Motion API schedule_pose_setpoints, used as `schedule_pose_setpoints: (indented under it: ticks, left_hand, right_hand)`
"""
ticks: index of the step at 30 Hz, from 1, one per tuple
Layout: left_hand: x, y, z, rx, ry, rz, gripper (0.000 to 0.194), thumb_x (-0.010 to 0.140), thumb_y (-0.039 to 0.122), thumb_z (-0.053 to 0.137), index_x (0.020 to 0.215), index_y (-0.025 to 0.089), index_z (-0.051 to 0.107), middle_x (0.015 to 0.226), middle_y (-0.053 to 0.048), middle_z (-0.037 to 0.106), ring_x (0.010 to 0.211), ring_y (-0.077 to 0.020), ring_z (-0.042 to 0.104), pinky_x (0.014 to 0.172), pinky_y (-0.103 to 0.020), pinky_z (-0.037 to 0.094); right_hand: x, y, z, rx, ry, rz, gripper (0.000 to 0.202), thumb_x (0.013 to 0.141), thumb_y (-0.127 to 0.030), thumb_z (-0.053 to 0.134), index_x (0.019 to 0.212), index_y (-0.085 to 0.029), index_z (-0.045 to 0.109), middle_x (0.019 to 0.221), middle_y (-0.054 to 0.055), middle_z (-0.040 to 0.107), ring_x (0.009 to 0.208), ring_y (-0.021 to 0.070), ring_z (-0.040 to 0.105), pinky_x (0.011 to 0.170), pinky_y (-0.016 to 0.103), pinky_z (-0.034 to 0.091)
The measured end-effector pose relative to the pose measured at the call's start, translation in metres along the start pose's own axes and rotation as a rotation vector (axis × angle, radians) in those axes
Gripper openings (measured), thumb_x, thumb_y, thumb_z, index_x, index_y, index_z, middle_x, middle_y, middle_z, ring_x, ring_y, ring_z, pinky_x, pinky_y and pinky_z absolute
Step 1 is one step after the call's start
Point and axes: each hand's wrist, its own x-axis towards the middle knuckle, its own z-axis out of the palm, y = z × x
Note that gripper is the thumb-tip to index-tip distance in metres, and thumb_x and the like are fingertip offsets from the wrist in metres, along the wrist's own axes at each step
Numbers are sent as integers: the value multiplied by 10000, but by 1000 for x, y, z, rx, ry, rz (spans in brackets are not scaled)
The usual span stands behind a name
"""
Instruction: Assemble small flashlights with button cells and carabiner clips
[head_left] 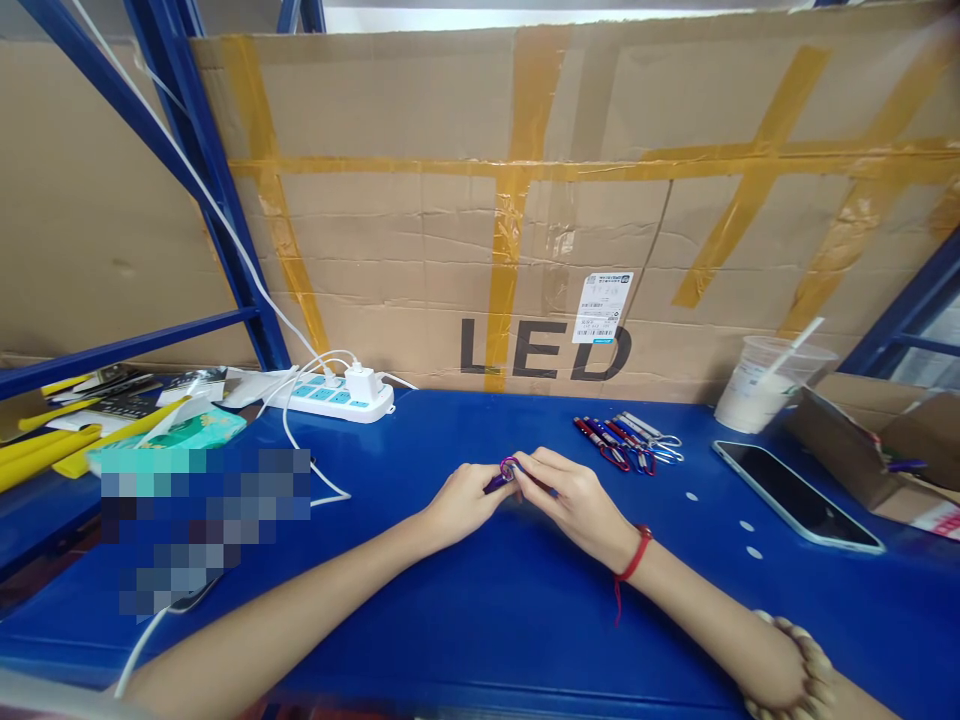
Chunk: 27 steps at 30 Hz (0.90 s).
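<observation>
At frame centre, the purple clip-ended item [495,484] sits between the left hand [461,507] and right hand [576,497], both sets of fingers pinching it.

The place looks like a workstation in a workshop or storeroom; which of the two cannot be told. Blue-painted metal shelving posts [244,290] frame a smooth blue tabletop [525,620], backed by a big brown cardboard sheet [375,250] with amber tape, a white shipping label [602,308] and "LED" in black print. A white plastic power strip [330,398], an open brown cardboard carton [840,430] and grouped slim metal tubes with coloured clips [619,435] suit such a place.
</observation>
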Motion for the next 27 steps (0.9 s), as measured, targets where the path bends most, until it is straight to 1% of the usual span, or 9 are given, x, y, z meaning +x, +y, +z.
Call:
schedule_pose_setpoints:
  ticks: [5,9,12,17,21,27]
  left_hand:
    - [1,0,0,-54,23,-12,318,853,362,440,746,150,651,733,3,685,654,-153,593,598,-227,398]
    - [2,2,-1,-108,45,-7,303,843,353,456,749,133,642,722,-2,671,661,-147,583,617,-219,411]
    - [2,3,-2,-130,30,3,311,844,352,454,752,127,650,735,-14,679,668,-147,590,638,-220,418]
    - [1,4,-3,-97,-4,5,327,849,344,440,726,131,656,726,-16,685,654,-142,599,636,-216,414]
    - [0,7,-4,-73,-23,-11,336,849,352,434,712,134,649,719,-19,677,665,-144,599,642,-220,406]
    - [-1,11,-6,-154,7,-24,349,855,350,406,675,134,613,612,-6,604,586,-119,539,549,-203,382]
  right_hand:
    - [1,1,-1,-27,-24,1,286,960,-289,350,1022,-156,594,794,52,561,690,139,549,653,258,471]
    - [3,5,-2,-22,-59,2,292,961,-304,349,1081,-165,576,843,61,570,736,149,565,684,270,483]
    - [3,7,-2,-18,-67,-15,293,960,-315,350,1082,-167,572,827,57,565,719,146,562,667,264,481]
    - [1,5,-1,-4,-52,-6,299,964,-320,338,1005,-162,589,773,48,550,667,134,538,633,251,462]
    - [2,3,-1,18,-52,19,297,967,-307,334,953,-164,593,763,42,545,666,129,538,645,247,452]
    - [3,2,-4,7,-94,28,288,966,-287,341,897,-171,596,742,27,516,652,123,513,632,239,431]
